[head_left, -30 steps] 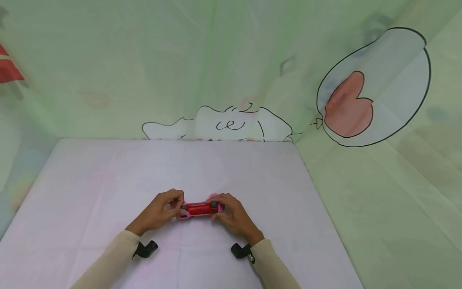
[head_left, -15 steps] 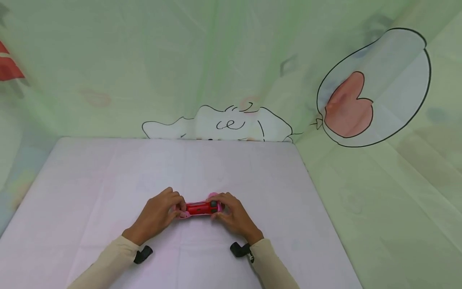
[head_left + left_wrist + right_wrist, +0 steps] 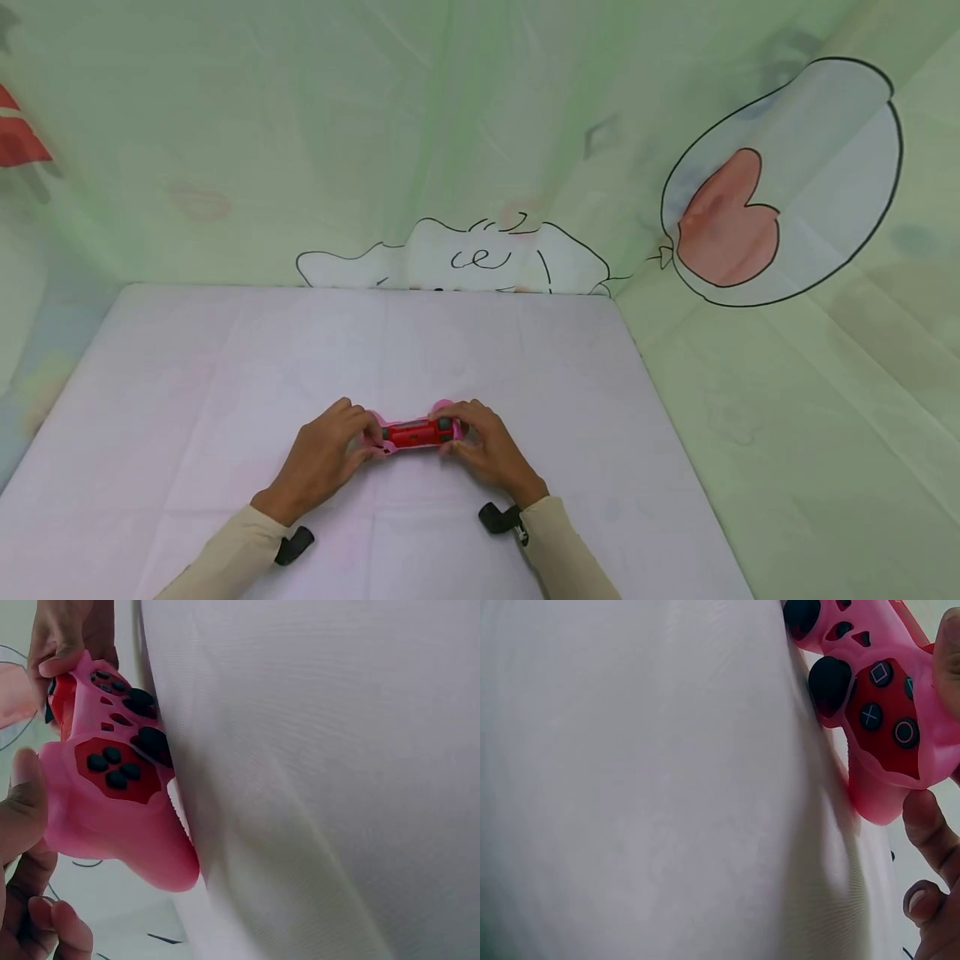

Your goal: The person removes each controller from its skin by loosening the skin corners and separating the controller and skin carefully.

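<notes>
A red game controller (image 3: 414,433) in a pink silicone cover (image 3: 112,832) stands on the table, thumbsticks toward the cloth and its shoulder-button edge facing up. My left hand (image 3: 321,454) pinches the cover at the controller's left end, thumb near the shoulder edge and fingers behind. At the other end, my right hand (image 3: 491,446) grips the controller between thumb and fingers. In the right wrist view the face buttons (image 3: 885,712) show through the cover's opening, and red plastic shows uncovered along the top edge.
A white cloth-covered table (image 3: 225,358) lies under both hands. Behind it rises a green fabric wall (image 3: 337,125) with a drawn balloon and heart (image 3: 727,225). A black wrist camera (image 3: 295,546) sits below the left hand, another camera (image 3: 498,518) below the right.
My left hand has shifted slightly left and toward me, its fingers now overlapping the left shoulder buttons that showed more fully before. The right hand and the controller have stayed nearly still.
</notes>
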`<state>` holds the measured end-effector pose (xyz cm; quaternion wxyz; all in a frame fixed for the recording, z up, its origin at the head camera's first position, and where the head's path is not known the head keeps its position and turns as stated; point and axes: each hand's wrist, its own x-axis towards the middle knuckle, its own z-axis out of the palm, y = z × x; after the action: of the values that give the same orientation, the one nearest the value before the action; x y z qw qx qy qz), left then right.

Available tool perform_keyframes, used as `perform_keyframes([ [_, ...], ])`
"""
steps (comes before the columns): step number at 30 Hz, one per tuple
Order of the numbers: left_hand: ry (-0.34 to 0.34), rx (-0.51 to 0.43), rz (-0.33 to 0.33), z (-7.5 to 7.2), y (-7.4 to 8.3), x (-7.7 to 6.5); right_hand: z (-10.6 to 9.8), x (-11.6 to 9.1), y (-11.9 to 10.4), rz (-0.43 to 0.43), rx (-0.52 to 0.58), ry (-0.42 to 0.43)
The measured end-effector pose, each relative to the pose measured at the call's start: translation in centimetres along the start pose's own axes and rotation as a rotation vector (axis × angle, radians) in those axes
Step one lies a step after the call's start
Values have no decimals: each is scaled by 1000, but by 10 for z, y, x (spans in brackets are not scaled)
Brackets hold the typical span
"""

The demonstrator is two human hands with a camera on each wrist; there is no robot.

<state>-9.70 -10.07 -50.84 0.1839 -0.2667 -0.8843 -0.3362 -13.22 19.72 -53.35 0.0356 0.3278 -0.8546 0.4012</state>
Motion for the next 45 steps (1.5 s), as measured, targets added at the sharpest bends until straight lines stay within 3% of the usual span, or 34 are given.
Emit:
perform_keyframes([
  [16,48,65,-20,4,3,-5,2,-2,-1,78,20,10],
  [23,-7,44,-14,4,4,-5,3,-4,-2,87,36,9],
  [27,-27,60,23,4,4,-8,3,-5,-3,98,-2,18],
  [34,20,131,108,6,2,-14,7,-6,-5,119,-57,35],
  [40,95,135,31,11,7,-23,9,-5,-5,117,-42,54],
  [45,118,111,-32,11,8,-21,9,-2,-4,109,-34,58],
])
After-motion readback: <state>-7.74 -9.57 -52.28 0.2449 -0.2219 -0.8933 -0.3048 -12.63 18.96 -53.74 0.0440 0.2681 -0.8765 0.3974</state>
